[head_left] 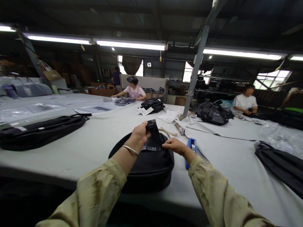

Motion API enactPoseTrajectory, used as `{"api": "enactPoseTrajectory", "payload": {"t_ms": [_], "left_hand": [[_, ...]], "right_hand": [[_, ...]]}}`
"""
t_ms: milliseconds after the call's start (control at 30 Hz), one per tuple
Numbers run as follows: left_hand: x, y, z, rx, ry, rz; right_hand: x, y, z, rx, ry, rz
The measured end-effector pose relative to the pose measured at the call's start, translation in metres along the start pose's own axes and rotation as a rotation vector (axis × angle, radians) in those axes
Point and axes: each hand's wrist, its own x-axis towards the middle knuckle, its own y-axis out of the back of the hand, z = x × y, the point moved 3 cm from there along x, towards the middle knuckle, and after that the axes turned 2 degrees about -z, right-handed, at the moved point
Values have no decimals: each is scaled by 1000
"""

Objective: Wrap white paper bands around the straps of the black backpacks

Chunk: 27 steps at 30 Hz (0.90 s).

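A black bag (149, 170) with a smooth, leather-like front lies on the white-covered table in front of me. My left hand (140, 134), a silver bangle at its wrist, is closed on the upper end of a wide black strap (156, 134) raised above the bag. What looks like a buckle shows at that end. Lower down, the fingers of my right hand (175, 146) pinch the same strap near its edge. Clear plastic (151, 147) shows on the bag beneath my hands. Right of the bag, by my right wrist, lies a blue tape dispenser (191, 151).
Black bags lie left (42, 130), right (281, 164) and farther back (211, 113). Scissors (167, 132) and paper scraps (169, 116) lie beyond my bag. A metal post (195, 74) rises from the table. Two co-workers (134, 90) (246, 102) are across it.
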Motion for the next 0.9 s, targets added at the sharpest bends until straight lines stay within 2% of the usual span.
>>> {"api": "enactPoseTrajectory", "payload": {"t_ms": [100,233,300,367,433,500,600,667,700,767,833,900], "left_hand": [[6,1,9,8,-26,46],[8,-4,21,-158,-48,52],[9,-4,29,-181,-54,85],[12,-6,38,-184,-58,82],[15,-9,47,-182,-63,61],[16,-15,53,-168,-59,33],[16,-26,55,-129,-29,-7],[13,-33,55,-108,-7,-33],[11,-36,54,-97,4,-49],[3,-41,52,-65,22,-91],[-6,-46,49,-24,26,-142],[-15,-49,46,21,15,-179]], "right_hand": [[-13,-6,18,-29,-50,-24],[-26,-9,31,-31,-100,-92],[-31,-13,31,46,-100,-65],[-36,-24,26,103,-72,16],[-43,-44,20,190,-46,125],[-51,-72,15,365,-58,218],[-65,-118,15,616,-107,267],[-71,-136,17,659,-79,270],[-72,-139,17,653,-56,270],[-69,-131,13,629,0,303],[-58,-108,0,597,62,372],[-42,-82,-26,582,149,429]]}}
